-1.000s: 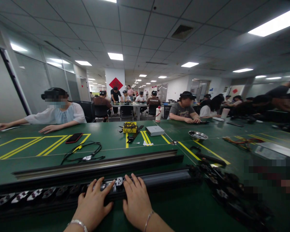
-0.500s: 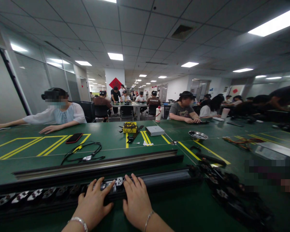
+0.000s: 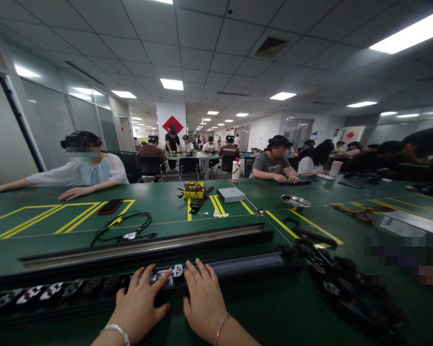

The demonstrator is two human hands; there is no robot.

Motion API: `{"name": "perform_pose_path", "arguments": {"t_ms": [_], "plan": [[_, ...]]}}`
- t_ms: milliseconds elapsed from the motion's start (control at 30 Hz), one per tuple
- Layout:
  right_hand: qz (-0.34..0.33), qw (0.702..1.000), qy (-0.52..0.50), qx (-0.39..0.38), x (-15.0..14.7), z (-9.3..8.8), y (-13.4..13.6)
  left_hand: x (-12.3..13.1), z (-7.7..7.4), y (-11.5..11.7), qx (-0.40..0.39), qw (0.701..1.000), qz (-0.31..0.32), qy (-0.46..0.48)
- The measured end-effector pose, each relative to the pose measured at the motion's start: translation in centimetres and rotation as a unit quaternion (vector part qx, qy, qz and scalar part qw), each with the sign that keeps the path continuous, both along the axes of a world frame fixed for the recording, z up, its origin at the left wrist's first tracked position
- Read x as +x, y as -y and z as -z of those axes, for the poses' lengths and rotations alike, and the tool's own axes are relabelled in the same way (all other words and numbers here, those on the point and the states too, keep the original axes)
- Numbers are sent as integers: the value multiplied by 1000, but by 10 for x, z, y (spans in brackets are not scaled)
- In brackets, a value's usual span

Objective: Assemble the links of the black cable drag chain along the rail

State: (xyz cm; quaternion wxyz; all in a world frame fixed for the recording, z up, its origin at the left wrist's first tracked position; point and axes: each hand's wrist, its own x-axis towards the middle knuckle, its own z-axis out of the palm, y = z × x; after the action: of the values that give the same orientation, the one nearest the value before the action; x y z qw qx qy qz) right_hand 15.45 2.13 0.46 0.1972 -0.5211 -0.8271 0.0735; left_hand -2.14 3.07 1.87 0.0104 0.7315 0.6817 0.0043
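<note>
A long black rail (image 3: 252,265) lies across the near part of the green table, with a row of dark and silvery pieces (image 3: 52,290) in its left part. My left hand (image 3: 139,300) rests on the rail with its fingers spread. Just to the right, my right hand (image 3: 204,300) also lies on the rail, fingers apart. Between the fingertips of both hands sits a small silver and white piece (image 3: 178,270) in the channel. Neither hand is closed round anything.
Behind the rail lies a second long rail (image 3: 147,247). Beyond are a cable (image 3: 130,235), a phone (image 3: 110,206), a grey box (image 3: 231,194), a metal bowl (image 3: 295,202) and a bottle (image 3: 235,170). Dark linked parts (image 3: 332,283) lie right. People sit across the table.
Both my hands stay in the same place. The seated person at the left has moved an outstretched arm slightly further left.
</note>
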Motion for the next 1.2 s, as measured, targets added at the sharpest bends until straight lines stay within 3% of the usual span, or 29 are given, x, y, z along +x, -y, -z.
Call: {"name": "perform_pose_path", "arguments": {"t_ms": [467, 1200], "plan": [[-2, 1000, -7, 10, 0, 2, 0, 14, 21, 10, 73, 995, -28, -61], [-1, 998, -54, 11, 0, 6, -1, 24, 8, 12, 59, 994, -40, -79]]}}
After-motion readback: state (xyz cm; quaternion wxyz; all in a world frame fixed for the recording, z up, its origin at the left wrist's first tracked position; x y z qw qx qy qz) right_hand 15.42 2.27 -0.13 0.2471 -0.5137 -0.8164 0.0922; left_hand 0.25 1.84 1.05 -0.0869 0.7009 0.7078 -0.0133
